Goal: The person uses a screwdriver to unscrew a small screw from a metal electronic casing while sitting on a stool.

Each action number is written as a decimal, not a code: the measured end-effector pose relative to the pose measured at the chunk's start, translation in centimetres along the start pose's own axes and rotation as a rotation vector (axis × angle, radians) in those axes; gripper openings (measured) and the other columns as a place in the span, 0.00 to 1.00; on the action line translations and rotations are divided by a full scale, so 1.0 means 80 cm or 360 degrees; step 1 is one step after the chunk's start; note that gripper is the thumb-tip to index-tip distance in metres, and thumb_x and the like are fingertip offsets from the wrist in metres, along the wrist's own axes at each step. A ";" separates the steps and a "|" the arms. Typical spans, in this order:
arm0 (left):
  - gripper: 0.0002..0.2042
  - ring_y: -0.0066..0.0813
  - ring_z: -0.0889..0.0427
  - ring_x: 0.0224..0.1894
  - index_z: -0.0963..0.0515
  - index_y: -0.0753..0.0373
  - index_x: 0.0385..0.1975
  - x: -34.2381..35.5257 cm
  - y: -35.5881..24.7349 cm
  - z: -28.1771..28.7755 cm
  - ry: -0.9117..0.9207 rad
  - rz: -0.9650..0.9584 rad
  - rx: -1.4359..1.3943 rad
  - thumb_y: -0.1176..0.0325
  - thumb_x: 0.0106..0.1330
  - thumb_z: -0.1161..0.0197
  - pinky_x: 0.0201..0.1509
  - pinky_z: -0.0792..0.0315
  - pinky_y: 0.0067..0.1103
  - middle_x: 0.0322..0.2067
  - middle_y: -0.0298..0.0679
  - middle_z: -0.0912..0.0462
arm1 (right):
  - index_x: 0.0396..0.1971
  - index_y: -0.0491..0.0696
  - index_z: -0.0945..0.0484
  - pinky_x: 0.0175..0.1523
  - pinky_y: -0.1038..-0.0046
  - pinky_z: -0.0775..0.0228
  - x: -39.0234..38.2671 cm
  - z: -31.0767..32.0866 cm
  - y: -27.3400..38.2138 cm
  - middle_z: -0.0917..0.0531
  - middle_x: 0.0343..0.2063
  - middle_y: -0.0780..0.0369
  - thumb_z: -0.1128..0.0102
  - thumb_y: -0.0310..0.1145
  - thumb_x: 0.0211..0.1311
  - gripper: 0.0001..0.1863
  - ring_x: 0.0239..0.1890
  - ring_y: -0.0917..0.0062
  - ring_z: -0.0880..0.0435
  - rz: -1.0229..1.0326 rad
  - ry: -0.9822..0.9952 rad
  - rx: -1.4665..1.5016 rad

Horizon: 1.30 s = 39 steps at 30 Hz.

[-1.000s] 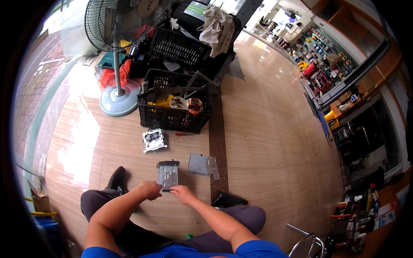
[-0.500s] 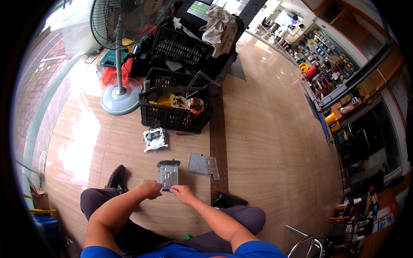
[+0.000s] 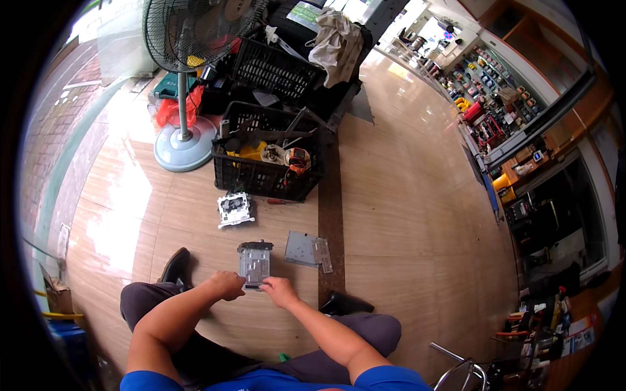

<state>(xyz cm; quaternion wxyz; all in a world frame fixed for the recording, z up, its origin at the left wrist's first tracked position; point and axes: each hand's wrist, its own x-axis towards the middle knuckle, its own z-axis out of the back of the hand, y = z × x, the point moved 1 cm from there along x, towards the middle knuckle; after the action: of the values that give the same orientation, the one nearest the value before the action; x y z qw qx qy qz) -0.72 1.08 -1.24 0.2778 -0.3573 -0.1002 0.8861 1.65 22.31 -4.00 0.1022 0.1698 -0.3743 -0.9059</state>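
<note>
Both hands worked at the near end of a grey metal chassis lying flat on the wooden floor, between the person's knees.

The left hand gripped its near left corner with curled fingers; the right hand pinched its near edge, fingertips on the metal. The chassis looked stiff, fairly light sheet metal with thin edges that could cut, best held by its side walls. Just to its right lay a flat metal cover plate, farther off a small mechanism module, then a black crate of tools and a standing fan.
</note>
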 end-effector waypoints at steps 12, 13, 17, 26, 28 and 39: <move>0.19 0.47 0.20 0.49 0.23 0.58 0.45 -0.001 0.001 -0.001 -0.0002 0.0029 -0.0007 0.51 0.62 0.40 0.52 0.26 0.37 0.43 0.48 0.19 | 0.44 0.46 0.21 0.47 0.61 0.27 -0.002 -0.005 0.001 0.18 0.37 0.49 0.46 0.34 0.63 0.13 0.41 0.55 0.19 0.0158 -0.0016 0.0022; 0.19 0.47 0.20 0.49 0.23 0.58 0.44 -0.002 0.000 0.001 -0.0008 0.0026 -0.0012 0.51 0.61 0.40 0.52 0.26 0.37 0.43 0.48 0.19 | 0.44 0.46 0.21 0.47 0.61 0.27 -0.002 -0.005 0.001 0.18 0.37 0.49 0.46 0.34 0.63 0.13 0.41 0.55 0.19 0.0155 -0.0014 0.0022; 0.19 0.47 0.20 0.48 0.23 0.59 0.44 -0.005 -0.001 0.004 0.0005 0.0038 -0.0015 0.50 0.62 0.40 0.51 0.26 0.37 0.43 0.48 0.19 | 0.43 0.45 0.21 0.45 0.63 0.26 -0.001 -0.007 0.002 0.17 0.36 0.51 0.46 0.35 0.63 0.13 0.40 0.56 0.18 0.0145 0.0043 0.0061; 0.20 0.46 0.20 0.50 0.24 0.58 0.45 -0.006 0.001 0.002 -0.0005 0.0023 -0.0013 0.51 0.62 0.40 0.52 0.27 0.37 0.44 0.48 0.19 | 0.37 0.44 0.20 0.41 0.65 0.25 -0.002 -0.004 0.015 0.17 0.33 0.50 0.37 0.39 0.58 0.14 0.37 0.59 0.17 -0.0075 -0.0001 0.0123; 0.21 0.48 0.21 0.49 0.26 0.58 0.47 -0.005 0.003 0.001 -0.0002 0.0015 0.0007 0.50 0.62 0.41 0.51 0.26 0.38 0.43 0.49 0.19 | 0.36 0.43 0.20 0.41 0.65 0.25 -0.002 -0.004 0.015 0.17 0.32 0.50 0.36 0.40 0.57 0.15 0.37 0.59 0.17 -0.0176 0.0028 0.0146; 0.20 0.46 0.20 0.49 0.25 0.59 0.46 -0.004 -0.002 0.004 -0.0012 0.0013 -0.0004 0.51 0.62 0.40 0.51 0.26 0.38 0.43 0.48 0.19 | 0.44 0.45 0.21 0.45 0.63 0.27 -0.006 0.003 0.016 0.17 0.35 0.50 0.43 0.35 0.61 0.14 0.39 0.56 0.18 0.0109 0.0144 0.0023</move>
<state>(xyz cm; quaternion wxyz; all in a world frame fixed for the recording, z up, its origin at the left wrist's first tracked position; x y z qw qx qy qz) -0.67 1.06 -0.74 0.2735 -0.3546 -0.1008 0.8884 2.09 21.76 -2.82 0.1487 0.1983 -0.3815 -0.8905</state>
